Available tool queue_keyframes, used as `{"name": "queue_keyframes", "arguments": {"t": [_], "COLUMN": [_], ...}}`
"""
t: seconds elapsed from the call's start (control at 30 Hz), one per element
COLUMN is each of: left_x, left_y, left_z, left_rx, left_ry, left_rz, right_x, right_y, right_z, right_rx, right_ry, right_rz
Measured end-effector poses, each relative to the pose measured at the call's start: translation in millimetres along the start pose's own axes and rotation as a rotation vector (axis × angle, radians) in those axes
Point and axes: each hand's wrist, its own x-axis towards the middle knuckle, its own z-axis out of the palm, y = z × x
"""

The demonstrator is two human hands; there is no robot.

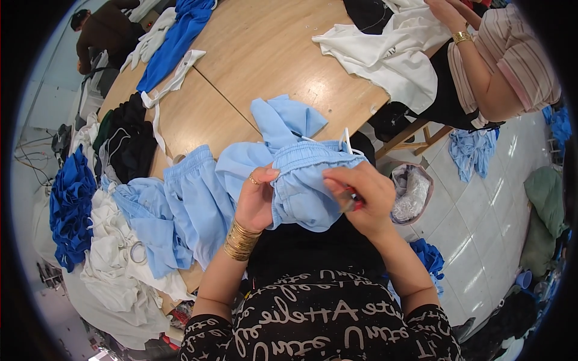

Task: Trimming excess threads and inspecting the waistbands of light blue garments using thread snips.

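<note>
A light blue garment (307,201) with a gathered elastic waistband and white cord ends is held up in front of my body. My left hand (256,201) is closed on its left edge, thumb on top just under the waistband. Over the garment's right side my right hand (367,192) is closed around a small red-handled tool (355,203), blurred, its kind unclear. The fingertips of that hand are at the cloth, but whether they pinch it is hard to see. Another light blue piece (286,120) lies on the table just beyond.
Light blue shorts (195,192) and white cloth (114,246) lie along the left, near bright blue frilled pieces (72,207). A wooden table (253,57) spreads ahead. At far right a person in a striped top (506,60) handles white cloth (385,60). A bin (412,192) stands right.
</note>
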Motion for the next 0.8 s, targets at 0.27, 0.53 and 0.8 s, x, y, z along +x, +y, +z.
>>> {"name": "queue_keyframes", "arguments": {"t": [0.27,0.53,0.8], "left_x": [-4.7,7.3,80.0], "left_y": [6.8,24.5,130.9], "left_z": [-6.7,-0.2,43.8], "left_rx": [0.012,0.066,0.565], "left_ry": [0.047,0.083,-0.058], "left_rz": [0.024,0.092,0.401], "right_x": [-8.7,-7.1,73.9], "right_y": [15.3,6.7,35.7], "right_z": [-12.2,-9.6,4.8], "right_rx": [0.279,0.705,0.806], "right_ry": [0.116,-0.043,-0.030], "right_rz": [0.498,0.963,0.800]}}
